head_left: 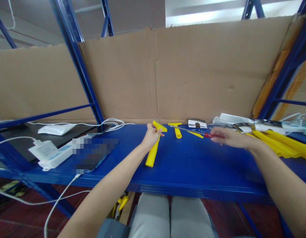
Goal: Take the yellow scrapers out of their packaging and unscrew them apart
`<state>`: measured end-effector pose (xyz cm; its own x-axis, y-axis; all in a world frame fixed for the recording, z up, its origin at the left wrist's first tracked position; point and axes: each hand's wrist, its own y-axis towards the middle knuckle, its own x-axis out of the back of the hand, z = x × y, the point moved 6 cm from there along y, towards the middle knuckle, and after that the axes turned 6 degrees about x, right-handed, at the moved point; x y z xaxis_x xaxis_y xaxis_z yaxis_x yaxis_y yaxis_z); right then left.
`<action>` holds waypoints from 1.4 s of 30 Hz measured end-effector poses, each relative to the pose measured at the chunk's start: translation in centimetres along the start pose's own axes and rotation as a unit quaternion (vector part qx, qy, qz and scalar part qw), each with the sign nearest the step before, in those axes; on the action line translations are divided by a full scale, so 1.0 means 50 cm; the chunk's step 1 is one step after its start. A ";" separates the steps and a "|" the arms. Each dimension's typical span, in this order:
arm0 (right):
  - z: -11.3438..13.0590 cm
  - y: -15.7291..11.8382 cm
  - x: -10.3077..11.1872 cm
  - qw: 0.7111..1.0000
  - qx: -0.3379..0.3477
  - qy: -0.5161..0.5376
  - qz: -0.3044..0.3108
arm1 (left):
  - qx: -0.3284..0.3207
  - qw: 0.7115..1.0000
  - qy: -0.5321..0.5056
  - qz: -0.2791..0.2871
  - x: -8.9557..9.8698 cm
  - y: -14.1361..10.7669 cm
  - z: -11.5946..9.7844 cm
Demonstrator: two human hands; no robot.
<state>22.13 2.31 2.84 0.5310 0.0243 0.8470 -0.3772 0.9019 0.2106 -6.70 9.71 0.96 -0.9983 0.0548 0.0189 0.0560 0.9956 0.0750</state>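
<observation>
My left hand (151, 135) is wrapped round a yellow T-shaped handle (153, 153), whose tube end points down toward me and whose crosspiece faces up. In my right hand (223, 137) is a screwdriver (211, 135) with a red grip, its long thin shaft pointing left. The shaft's tip lies near a second yellow T-shaped piece (178, 132) on the blue shelf, apart from the piece in my left hand. Under the shaft sits a flat yellow strip (196, 134) with tiny bits scattered by it.
On the right lie several yellow tubes (279, 143) beside white packets (232, 119). A small black-and-white box (197, 123) stands near the cardboard wall (192, 72). To the left are a power strip (61, 153), a partly blurred phone (93, 158) and white cables (113, 124).
</observation>
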 end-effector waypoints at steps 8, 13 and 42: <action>0.032 0.017 -0.003 0.996 0.075 -0.028 -0.048 | -0.023 0.999 0.000 0.032 -0.018 -0.009 0.001; 0.033 0.018 -0.004 0.994 0.090 -0.046 -0.043 | -0.032 0.998 -0.003 0.055 -0.030 -0.025 -0.009; 0.072 0.017 -0.033 0.962 0.092 -0.236 -0.097 | -0.141 0.980 0.128 0.051 0.013 -0.022 -0.047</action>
<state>18.20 1.47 3.36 0.2169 -0.3747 0.9014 -0.4569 0.7771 0.4329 -7.39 8.49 3.22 -0.9528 0.0955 0.2883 0.1929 0.9235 0.3314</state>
